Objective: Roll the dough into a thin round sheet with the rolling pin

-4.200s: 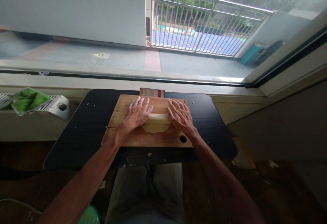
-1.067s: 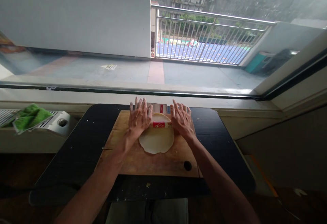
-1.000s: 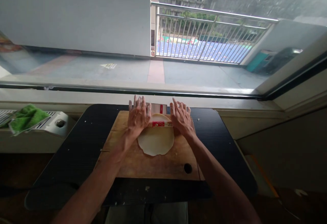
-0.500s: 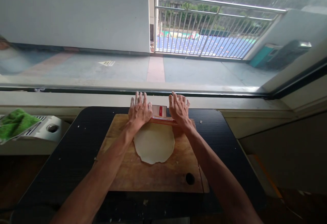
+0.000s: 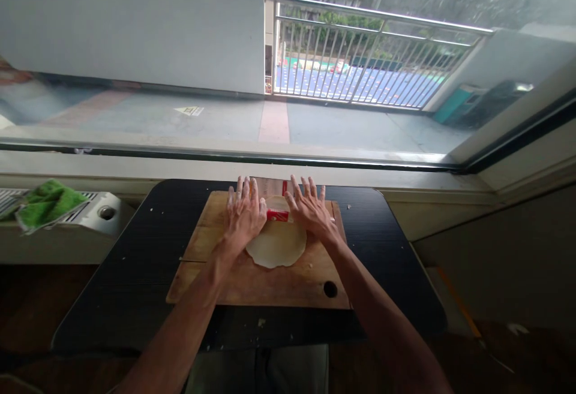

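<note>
A round, flat sheet of pale dough [image 5: 276,247] lies on a wooden cutting board [image 5: 252,280]. Across its far part lies a rolling pin [image 5: 278,212] with a red and white label. My left hand [image 5: 243,213] lies flat on the pin's left end, fingers stretched out and dusted with flour. On the pin's right end rests my right hand [image 5: 311,212], flat too with fingers spread. Both palms press down on the pin; most of it is hidden under them.
The board sits on a small black table [image 5: 135,280] against a window sill. A box [image 5: 268,186] stands just behind the board. A green cloth [image 5: 45,202] lies on a white appliance [image 5: 96,217] at the left. Dough crumbs dot the table's front edge.
The hands rolled the pin out to the board's far edge, baring the whole dough sheet, then drew it back toward me onto the dough's far part.
</note>
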`<state>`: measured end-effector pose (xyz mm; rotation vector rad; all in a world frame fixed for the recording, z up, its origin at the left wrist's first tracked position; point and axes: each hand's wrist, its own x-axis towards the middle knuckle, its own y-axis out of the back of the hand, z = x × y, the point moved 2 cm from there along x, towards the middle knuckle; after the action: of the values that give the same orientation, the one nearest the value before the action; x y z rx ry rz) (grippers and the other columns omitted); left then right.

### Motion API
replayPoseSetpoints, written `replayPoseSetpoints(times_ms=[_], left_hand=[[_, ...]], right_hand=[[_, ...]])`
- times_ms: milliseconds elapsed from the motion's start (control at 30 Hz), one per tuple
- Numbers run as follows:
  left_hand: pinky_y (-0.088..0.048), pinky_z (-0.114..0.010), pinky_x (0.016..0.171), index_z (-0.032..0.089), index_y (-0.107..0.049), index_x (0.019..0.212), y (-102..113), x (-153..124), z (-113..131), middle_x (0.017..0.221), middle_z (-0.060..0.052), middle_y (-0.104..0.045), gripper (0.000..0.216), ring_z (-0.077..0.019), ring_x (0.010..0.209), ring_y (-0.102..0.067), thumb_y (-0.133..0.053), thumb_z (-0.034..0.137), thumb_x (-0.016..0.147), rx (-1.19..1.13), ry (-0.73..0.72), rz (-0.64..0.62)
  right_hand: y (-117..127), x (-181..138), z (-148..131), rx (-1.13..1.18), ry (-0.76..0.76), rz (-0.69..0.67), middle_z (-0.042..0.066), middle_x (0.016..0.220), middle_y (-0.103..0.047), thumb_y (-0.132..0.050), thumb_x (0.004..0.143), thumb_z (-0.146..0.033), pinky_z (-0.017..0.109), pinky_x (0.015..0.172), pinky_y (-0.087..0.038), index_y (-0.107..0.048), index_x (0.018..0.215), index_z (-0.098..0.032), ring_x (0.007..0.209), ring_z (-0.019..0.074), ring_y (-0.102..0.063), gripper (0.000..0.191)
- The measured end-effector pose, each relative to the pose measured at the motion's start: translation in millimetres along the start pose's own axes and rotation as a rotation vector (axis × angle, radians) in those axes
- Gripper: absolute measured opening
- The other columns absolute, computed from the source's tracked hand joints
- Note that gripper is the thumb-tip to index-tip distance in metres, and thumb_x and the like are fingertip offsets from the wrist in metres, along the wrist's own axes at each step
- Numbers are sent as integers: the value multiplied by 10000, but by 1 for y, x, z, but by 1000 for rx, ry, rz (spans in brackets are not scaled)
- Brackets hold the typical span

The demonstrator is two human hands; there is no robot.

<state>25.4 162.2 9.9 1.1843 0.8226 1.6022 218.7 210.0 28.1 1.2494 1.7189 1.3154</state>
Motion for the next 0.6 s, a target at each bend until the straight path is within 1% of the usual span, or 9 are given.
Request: replayPoseSetpoints(times_ms=[67, 133, 200, 267, 367, 433, 467, 533, 600], left_hand=[[-296, -629, 1394, 15, -421, 1713, 7, -22, 2, 1803, -268, -387, 698, -395, 1716, -333, -322, 359, 1114, -13, -10, 34], [-352, -626, 1366, 29, -510, 1658, 13, -42, 2, 1715, -274, -525, 664, -399, 1634, -477, -328, 379, 1124, -22, -9, 53], [-428, -611, 1316, 44, -624, 1556, 19, -57, 0, 1596, -265, -653, 623, -399, 1510, -609, -330, 382, 1122, -43, 8, 39], [-500, -577, 1252, 104, -729, 1416, 25, -63, -6, 1491, -224, -739, 557, -386, 1397, -683, -357, 382, 1108, -95, 35, 0], [-582, -476, 1137, 189, -761, 1315, 33, -54, -19, 1325, -154, -826, 435, -330, 1254, -751, -467, 386, 1062, -275, 160, -62], [-607, -392, 1032, 170, -738, 1325, 38, -37, -28, 1266, -151, -838, 422, -290, 1173, -780, -528, 397, 1038, -427, 277, -100], [-604, -364, 980, 157, -746, 1274, 41, -28, -30, 1246, -157, -837, 399, -282, 1132, -785, -566, 406, 1020, -464, 304, -123], [-573, -323, 797, 152, -763, 1062, 44, -11, -33, 1044, -137, -842, 313, -259, 930, -779, -639, 426, 977, -471, 328, -242], [-485, -303, 649, 173, -723, 864, 45, 2, -33, 785, -80, -771, 329, -225, 727, -708, -675, 483, 961, -482, 343, -365]], right_hand=[[0, -24, -10, -58, 13, 40, 138, 1886, -258, -332, 1201, -516, 703, 1398, -98, -273, 1825, -227, 1766, 349, -145, 690], [0, -50, -19, -117, 34, 109, 152, 1861, -323, -364, 1199, -472, 680, 1408, -99, -339, 1803, -203, 1761, 341, -176, 662], [-1, -75, -27, -140, 74, 151, 165, 1832, -390, -392, 1197, -431, 670, 1411, -117, -416, 1769, -191, 1752, 342, -212, 621], [-4, -96, -33, -141, 125, 172, 165, 1807, -439, -421, 1189, -387, 680, 1408, -142, -514, 1705, -200, 1740, 349, -246, 557], [-8, -115, -38, -135, 173, 154, 178, 1759, -498, -536, 1151, -363, 700, 1396, -196, -667, 1533, -206, 1714, 376, -295, 433], [-7, -119, -39, -143, 199, 129, 194, 1706, -545, -589, 1118, -287, 705, 1396, -209, -705, 1434, -192, 1692, 380, -334, 351], [-5, -120, -40, -153, 219, 120, 198, 1677, -569, -589, 1102, -225, 707, 1397, -204, -705, 1412, -186, 1680, 373, -357, 333], [2, -121, -37, -178, 270, 111, 200, 1615, -616, -582, 1073, -132, 721, 1394, -192, -694, 1398, -183, 1645, 360, -407, 348], [13, -123, -31, -198, 300, 109, 194, 1543, -664, -618, 1065, -133, 730, 1377, -217, -688, 1380, -194, 1587, 362, -474, 329]])
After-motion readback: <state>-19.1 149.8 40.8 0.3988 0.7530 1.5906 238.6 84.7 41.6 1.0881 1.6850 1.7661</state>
